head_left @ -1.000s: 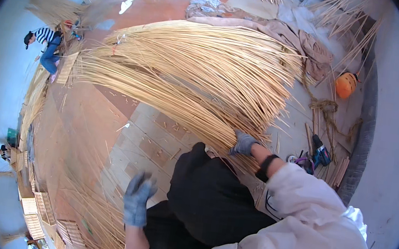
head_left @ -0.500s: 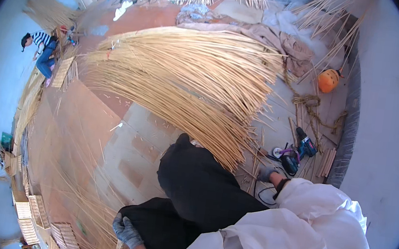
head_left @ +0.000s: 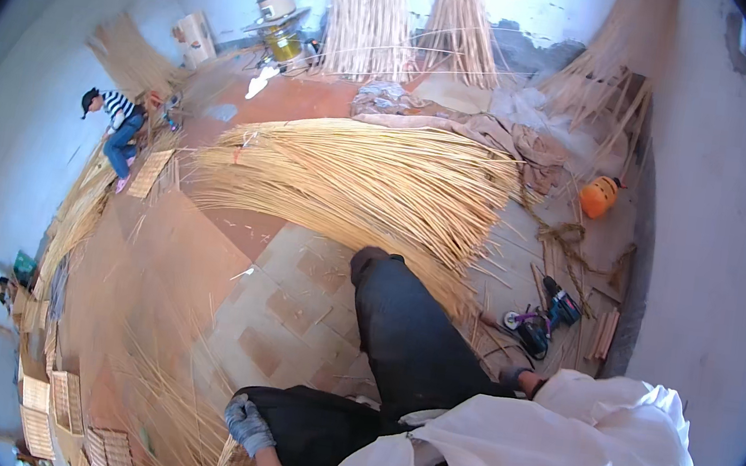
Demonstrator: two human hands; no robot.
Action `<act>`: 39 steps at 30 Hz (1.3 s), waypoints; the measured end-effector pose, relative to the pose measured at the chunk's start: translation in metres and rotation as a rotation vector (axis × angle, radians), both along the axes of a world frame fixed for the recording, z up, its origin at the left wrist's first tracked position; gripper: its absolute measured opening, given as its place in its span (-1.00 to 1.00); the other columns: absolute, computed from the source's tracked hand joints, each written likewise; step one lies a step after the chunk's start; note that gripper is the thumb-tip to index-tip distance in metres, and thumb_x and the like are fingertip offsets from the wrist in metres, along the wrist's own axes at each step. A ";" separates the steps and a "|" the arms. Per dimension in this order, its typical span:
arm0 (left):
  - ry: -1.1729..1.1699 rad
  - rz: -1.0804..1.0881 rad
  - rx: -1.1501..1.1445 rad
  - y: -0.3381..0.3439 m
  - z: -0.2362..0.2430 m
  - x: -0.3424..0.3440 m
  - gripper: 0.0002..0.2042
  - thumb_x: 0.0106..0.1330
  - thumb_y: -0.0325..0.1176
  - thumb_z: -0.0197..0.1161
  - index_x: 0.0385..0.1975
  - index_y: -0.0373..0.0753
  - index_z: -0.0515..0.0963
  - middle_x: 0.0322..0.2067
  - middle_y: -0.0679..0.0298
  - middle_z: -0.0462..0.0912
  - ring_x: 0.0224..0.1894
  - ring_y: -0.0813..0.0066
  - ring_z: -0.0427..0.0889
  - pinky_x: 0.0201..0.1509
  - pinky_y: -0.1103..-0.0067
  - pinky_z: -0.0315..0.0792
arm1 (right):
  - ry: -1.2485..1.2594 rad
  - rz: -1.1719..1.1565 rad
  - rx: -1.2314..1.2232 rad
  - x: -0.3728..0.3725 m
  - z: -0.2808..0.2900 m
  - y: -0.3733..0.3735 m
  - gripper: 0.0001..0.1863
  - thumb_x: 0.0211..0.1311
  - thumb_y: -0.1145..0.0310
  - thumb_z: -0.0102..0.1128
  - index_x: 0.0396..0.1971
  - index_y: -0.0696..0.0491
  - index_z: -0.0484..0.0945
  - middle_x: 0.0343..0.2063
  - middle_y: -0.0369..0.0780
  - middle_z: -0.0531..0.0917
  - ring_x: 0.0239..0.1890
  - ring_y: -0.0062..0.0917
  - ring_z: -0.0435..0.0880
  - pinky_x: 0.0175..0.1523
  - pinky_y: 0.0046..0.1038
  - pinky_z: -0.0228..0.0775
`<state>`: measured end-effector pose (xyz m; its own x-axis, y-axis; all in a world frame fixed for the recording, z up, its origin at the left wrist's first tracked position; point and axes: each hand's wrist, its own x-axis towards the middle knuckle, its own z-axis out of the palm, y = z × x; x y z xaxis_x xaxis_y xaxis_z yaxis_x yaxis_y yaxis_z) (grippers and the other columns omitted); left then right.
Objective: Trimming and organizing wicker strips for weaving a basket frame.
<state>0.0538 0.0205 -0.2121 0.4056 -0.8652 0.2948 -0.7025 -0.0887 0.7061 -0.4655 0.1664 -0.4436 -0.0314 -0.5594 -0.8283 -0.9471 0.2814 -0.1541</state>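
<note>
My left hand (head_left: 249, 425), in a grey work glove, lies against the knee of my black trousers (head_left: 313, 417), its fingers laid along the cloth. My right hand (head_left: 515, 378), also gloved, is low by my right thigh; trouser leg and white garment (head_left: 542, 449) hide part of it, so its fingers do not show. Just beyond it on the floor is a cordless drill (head_left: 560, 303) with a dark battery or tool part (head_left: 528, 334) beside it. A large spread of long tan canes (head_left: 370, 181) fans out ahead of my right knee.
Bundles of pale canes (head_left: 367, 18) stand against the back wall. An orange round object (head_left: 598, 196) and rope (head_left: 568, 234) lie near the right wall. A person in a striped top (head_left: 116, 122) sits far left. Woven panels (head_left: 109, 452) stand at lower left.
My view has tipped upward, showing more of the back wall. My right hand is now more hidden behind my thigh. My left hand stays at the knee.
</note>
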 end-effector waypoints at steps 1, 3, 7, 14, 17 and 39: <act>-0.008 0.003 -0.015 0.004 -0.001 0.003 -0.86 -0.06 -0.61 0.08 -0.46 -0.36 0.46 -0.38 0.17 0.48 -0.30 0.41 0.44 -0.08 0.58 0.29 | -0.002 0.000 -0.027 0.003 0.006 -0.010 -0.61 -0.13 0.11 -0.03 -0.39 0.09 0.53 -0.35 -0.10 0.54 -0.29 -0.29 0.52 -0.19 -0.34 0.31; -0.013 -0.007 -0.032 0.010 -0.003 0.007 -0.87 -0.06 -0.62 0.07 -0.47 -0.36 0.46 -0.38 0.17 0.48 -0.31 0.41 0.44 -0.08 0.59 0.29 | -0.040 0.013 -0.122 0.011 0.018 -0.034 -0.63 -0.14 0.12 -0.01 -0.39 0.07 0.53 -0.36 -0.10 0.55 -0.30 -0.28 0.52 -0.20 -0.33 0.31; -0.044 -0.005 -0.017 0.018 0.001 0.004 -0.81 -0.04 -0.62 0.05 -0.37 -0.39 0.44 -0.37 0.17 0.48 -0.29 0.42 0.43 -0.05 0.60 0.27 | -0.056 -0.074 -0.223 0.034 0.025 -0.065 -0.66 -0.18 0.15 0.03 -0.41 0.06 0.53 -0.38 -0.11 0.55 -0.33 -0.26 0.52 -0.25 -0.31 0.32; -0.355 0.097 -0.171 0.020 0.027 -0.025 -0.63 -0.02 -0.39 0.13 -0.19 -0.40 0.36 -0.16 0.02 0.36 -0.07 0.19 0.30 0.09 0.46 0.12 | -0.346 -0.181 -0.089 0.034 -0.004 -0.049 -0.71 -0.16 0.19 0.04 -0.45 0.06 0.54 -0.47 -0.09 0.56 -0.41 -0.30 0.54 -0.33 -0.36 0.32; -0.450 0.059 0.025 0.010 0.035 -0.039 -0.56 -0.01 -0.29 0.14 -0.12 -0.36 0.32 -0.05 -0.01 0.26 0.01 0.13 0.21 0.11 0.41 0.08 | -0.266 -0.130 -0.121 0.021 -0.005 -0.037 -0.71 -0.15 0.19 0.03 -0.46 0.07 0.54 -0.48 -0.09 0.56 -0.42 -0.31 0.54 -0.33 -0.37 0.32; -0.600 0.074 0.253 -0.015 0.081 -0.073 -0.37 -0.24 -0.22 0.28 -0.08 -0.27 0.26 -0.05 -0.03 0.22 0.01 0.05 0.19 0.11 0.35 0.07 | -0.678 -0.540 -1.165 0.069 0.265 -0.160 -0.82 0.00 0.39 0.07 -0.39 0.15 0.48 -0.53 -0.20 0.53 -0.47 -0.57 0.49 -0.32 -0.59 0.33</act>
<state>-0.0190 0.0059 -0.1307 0.2950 -0.9137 0.2795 -0.9537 -0.2638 0.1443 -0.3966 0.0062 -0.1787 -0.2469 -0.9591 0.1385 -0.4219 -0.0223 -0.9064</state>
